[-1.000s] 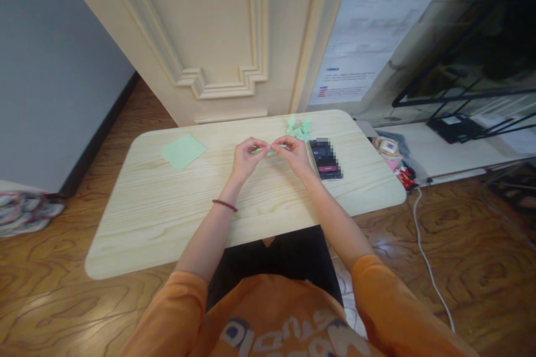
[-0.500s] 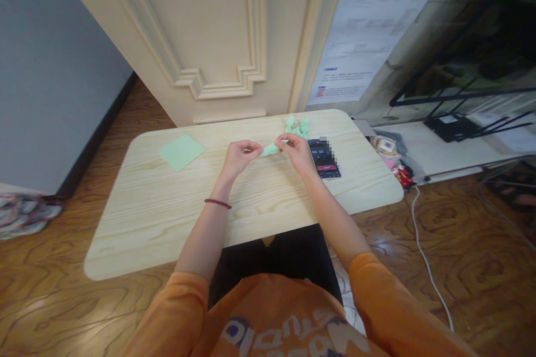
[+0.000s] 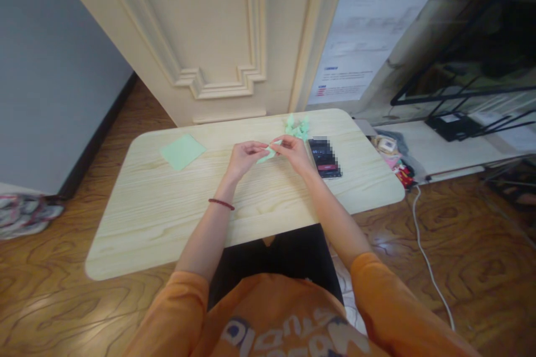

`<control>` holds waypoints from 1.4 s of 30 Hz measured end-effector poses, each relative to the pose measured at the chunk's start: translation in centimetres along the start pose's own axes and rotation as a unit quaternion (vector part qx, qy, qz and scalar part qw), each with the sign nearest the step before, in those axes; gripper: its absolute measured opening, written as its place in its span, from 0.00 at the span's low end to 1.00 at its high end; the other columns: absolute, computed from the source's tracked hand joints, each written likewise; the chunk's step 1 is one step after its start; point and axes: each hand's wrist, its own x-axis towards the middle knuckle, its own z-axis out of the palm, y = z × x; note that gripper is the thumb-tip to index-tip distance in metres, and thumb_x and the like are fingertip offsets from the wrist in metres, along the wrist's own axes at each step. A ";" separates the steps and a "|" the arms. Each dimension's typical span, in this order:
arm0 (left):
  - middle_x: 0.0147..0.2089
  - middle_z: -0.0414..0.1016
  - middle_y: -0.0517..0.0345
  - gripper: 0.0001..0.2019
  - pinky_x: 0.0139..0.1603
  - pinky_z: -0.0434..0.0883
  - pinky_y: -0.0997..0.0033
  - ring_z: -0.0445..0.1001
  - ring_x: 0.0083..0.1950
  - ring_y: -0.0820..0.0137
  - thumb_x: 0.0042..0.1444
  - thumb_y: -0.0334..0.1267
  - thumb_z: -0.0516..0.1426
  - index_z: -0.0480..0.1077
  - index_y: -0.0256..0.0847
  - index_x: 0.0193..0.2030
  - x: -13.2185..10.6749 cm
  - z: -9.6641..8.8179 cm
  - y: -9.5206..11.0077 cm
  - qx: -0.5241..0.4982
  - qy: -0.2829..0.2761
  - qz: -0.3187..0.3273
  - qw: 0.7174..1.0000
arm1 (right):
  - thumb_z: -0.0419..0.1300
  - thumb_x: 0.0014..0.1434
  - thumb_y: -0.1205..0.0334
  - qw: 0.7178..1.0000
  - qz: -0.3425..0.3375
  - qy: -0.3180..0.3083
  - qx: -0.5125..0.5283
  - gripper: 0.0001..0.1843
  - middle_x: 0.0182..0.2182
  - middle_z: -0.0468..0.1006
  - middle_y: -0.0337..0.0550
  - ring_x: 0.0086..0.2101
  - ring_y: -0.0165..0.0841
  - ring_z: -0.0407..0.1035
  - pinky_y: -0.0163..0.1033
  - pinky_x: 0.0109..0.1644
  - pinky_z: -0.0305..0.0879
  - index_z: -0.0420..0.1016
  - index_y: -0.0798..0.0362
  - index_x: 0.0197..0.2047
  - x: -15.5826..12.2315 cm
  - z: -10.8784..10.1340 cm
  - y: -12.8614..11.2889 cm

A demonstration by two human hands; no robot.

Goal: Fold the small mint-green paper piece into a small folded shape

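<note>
Between both hands is a small folded piece of light green paper (image 3: 268,155), held just above the table's middle. My left hand (image 3: 245,159) pinches it from the left, fingertips closed. From the right, my right hand (image 3: 292,152) pinches its upper end, and the fingertips of the two hands nearly meet. The fingers cover part of the paper, so its exact folds cannot be made out. Behind my right hand sits a little cluster of folded green paper pieces (image 3: 298,126). A stack or sheet of flat green square paper (image 3: 183,152) lies to the left.
The pale wooden table (image 3: 159,217) has rounded corners and stands against a cream panelled wall (image 3: 218,22). A phone (image 3: 324,157) lies right of my right hand. Farther right are a box of small items (image 3: 393,159), a black router (image 3: 452,125) and a white cable (image 3: 427,256).
My hands have drawn closer together. The green paper has turned to a steeper slant, and my left hand has shifted slightly right.
</note>
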 end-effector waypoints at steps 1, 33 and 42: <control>0.29 0.79 0.54 0.21 0.36 0.71 0.67 0.75 0.31 0.68 0.31 0.47 0.71 0.78 0.37 0.33 0.1 0.1 -0.2 -0.016 0.017 0.004 1.000 | 0.71 0.40 0.51 1.000 0.001 0.006 0.017 0.18 0.25 0.75 0.35 0.26 0.28 0.68 0.35 0.33 0.65 0.75 0.52 0.32 0.1 0.0 0.2; 0.32 0.78 0.55 0.18 0.38 0.73 0.68 0.74 0.31 0.71 0.37 0.48 0.69 0.75 0.37 0.32 -0.1 0.6 0.0 -0.028 -0.041 0.046 0.998 | 0.74 0.30 0.57 0.970 0.165 -0.025 0.178 0.22 0.22 0.72 0.32 0.24 0.27 0.65 0.36 0.30 0.64 0.71 0.51 0.30 0.4 -0.3 0.6; 0.32 0.76 0.58 0.20 0.35 0.72 0.70 0.73 0.30 0.73 0.37 0.47 0.69 0.70 0.38 0.32 0.2 1.0 -0.7 -0.055 0.006 0.056 0.997 | 0.71 0.39 0.53 0.996 0.041 0.048 0.066 0.15 0.24 0.75 0.35 0.26 0.28 0.67 0.36 0.32 0.63 0.74 0.51 0.27 -0.3 0.4 0.1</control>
